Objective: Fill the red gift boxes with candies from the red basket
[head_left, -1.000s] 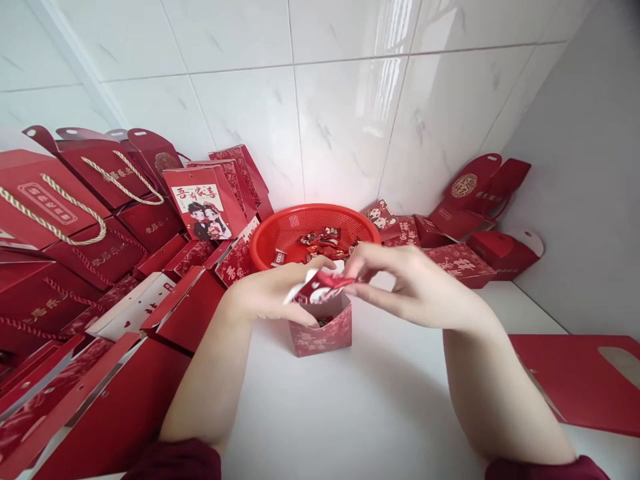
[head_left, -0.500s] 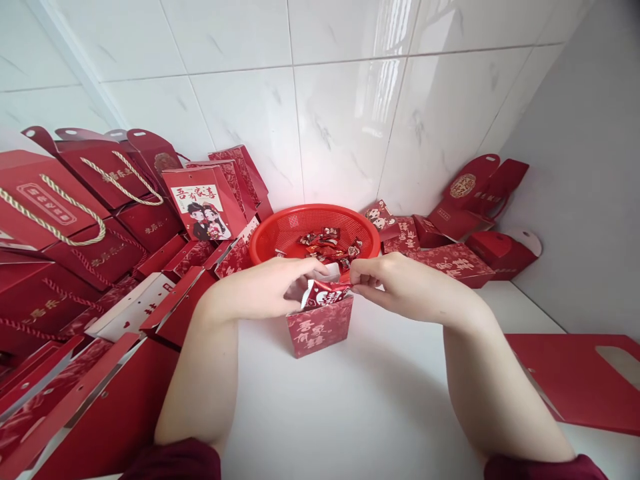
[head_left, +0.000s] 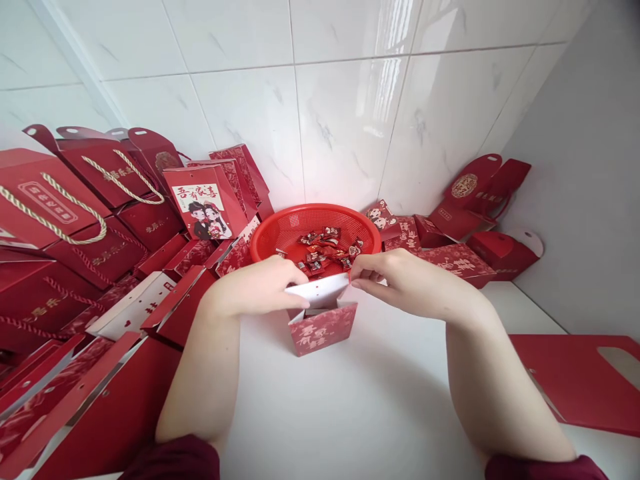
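A small red gift box point(head_left: 323, 330) with pale lettering stands upright on the white table, its top open. The white inner side of its back flap point(head_left: 320, 287) faces me. At the box's left side, my left hand point(head_left: 263, 283) is closed, with the thumb along the left edge and the fingers partly hidden behind the flap. My right hand point(head_left: 395, 280) pinches the flap's right corner between thumb and fingertips. Something dark shows inside the box, too little of it to name. Just behind stands a red plastic basket point(head_left: 265, 233) with several small wrapped candies point(head_left: 327, 252) in it.
Many red gift boxes point(head_left: 125, 393) crowd the left side, some with rope handles point(head_left: 75, 220). More red boxes point(head_left: 450, 263) stand at the back right. A flat red piece point(head_left: 580, 380) lies near the right edge. A tiled wall point(head_left: 345, 120) closes off the back.
The red-and-white wrapped packet at the box's mouth has gone down out of sight inside. The white flap now stands up between my hands, and my right hand has moved from the packet to it.
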{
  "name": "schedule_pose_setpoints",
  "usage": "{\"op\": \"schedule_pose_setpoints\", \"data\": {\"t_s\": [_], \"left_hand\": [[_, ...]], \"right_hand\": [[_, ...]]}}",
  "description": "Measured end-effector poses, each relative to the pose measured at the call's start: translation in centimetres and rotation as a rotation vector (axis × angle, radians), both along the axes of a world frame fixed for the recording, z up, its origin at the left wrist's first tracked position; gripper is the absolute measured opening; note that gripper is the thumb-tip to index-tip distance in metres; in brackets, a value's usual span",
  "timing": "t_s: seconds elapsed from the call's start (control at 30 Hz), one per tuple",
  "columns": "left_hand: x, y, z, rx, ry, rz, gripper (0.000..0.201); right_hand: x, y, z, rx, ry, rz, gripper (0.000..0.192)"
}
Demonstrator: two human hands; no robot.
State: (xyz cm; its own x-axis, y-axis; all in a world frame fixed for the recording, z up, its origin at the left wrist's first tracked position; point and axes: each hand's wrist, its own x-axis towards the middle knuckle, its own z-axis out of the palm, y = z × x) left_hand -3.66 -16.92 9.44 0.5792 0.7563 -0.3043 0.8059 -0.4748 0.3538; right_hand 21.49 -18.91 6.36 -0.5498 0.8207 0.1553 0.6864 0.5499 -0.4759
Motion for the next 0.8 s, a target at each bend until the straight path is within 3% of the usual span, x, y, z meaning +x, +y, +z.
{"op": "schedule_pose_setpoints", "data": {"t_s": [0.1, 0.23, 0.3, 0.67, 0.8], "left_hand": [[1.2, -1.1, -0.1, -0.048, 0.013, -0.104, 0.027], [2.3, -2.6, -0.4, -0.073, -0.018, -0.271, 0.01], [2.6, -2.9, -0.5, -0.077, -0.017, -0.304, 0.014], [1.1, -1.9, 0.4, -0.053, -0.014, -0.079, 0.023], [0.2, -1.9, 1.1, 0.0, -0.033, -0.076, 0.025]], "right_hand": [[0.4, 0.0, 0.2, 0.028, 0.023, -0.009, 0.021], [0.7, -0.1, 0.3, 0.017, 0.04, -0.003, 0.021], [0.8, -0.1, 0.2, 0.011, 0.032, -0.003, 0.021], [1.2, 0.1, 0.1, -0.007, 0.0, -0.03, 0.017], [1.3, 1.1, -0.5, -0.027, -0.007, -0.049, 0.019]]}}
